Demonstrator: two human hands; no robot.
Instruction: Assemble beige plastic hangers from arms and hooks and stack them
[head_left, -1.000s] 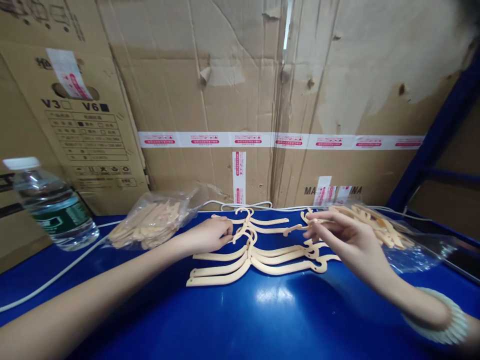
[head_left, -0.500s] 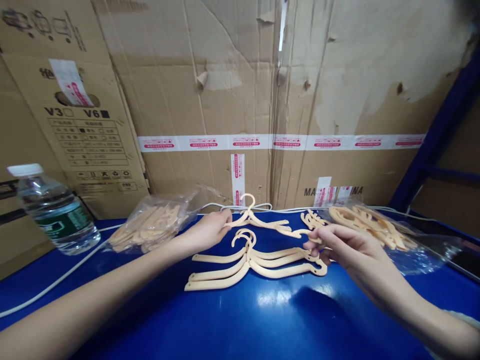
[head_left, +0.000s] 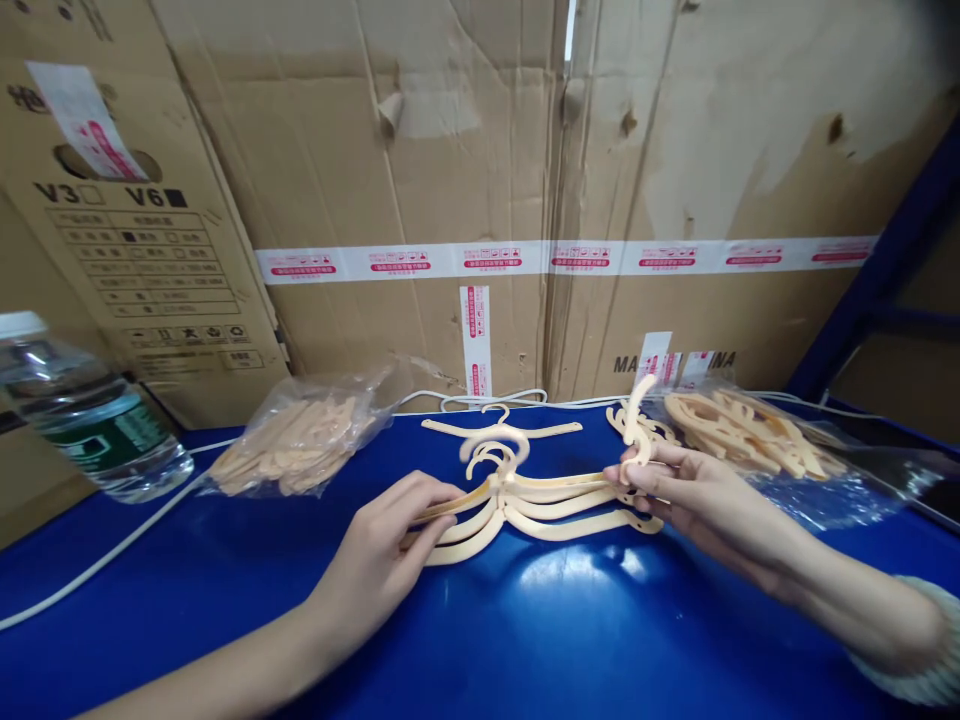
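A stack of small cream plastic hangers [head_left: 525, 500] lies in the middle of the blue table [head_left: 525, 630]. My left hand [head_left: 394, 545] pinches the left arms of the stack, fingers closed on them. At the stack's right end my right hand [head_left: 694, 490] grips the hangers' tips, and a small cream piece [head_left: 634, 410] stands up from its fingers. One more hanger [head_left: 501, 430] lies flat just behind the stack.
A clear bag of cream hangers [head_left: 300, 445] lies at the left, another bag [head_left: 742, 435] at the right. A water bottle [head_left: 82, 415] stands far left. A white cable [head_left: 112, 555] runs along the table. Cardboard boxes [head_left: 480, 190] wall the back; a blue rack post [head_left: 885, 270] rises right.
The hanger held up between both hands has come down onto the stack. My left hand moved back toward me to the stack's left arms; my right hand now holds the right ends.
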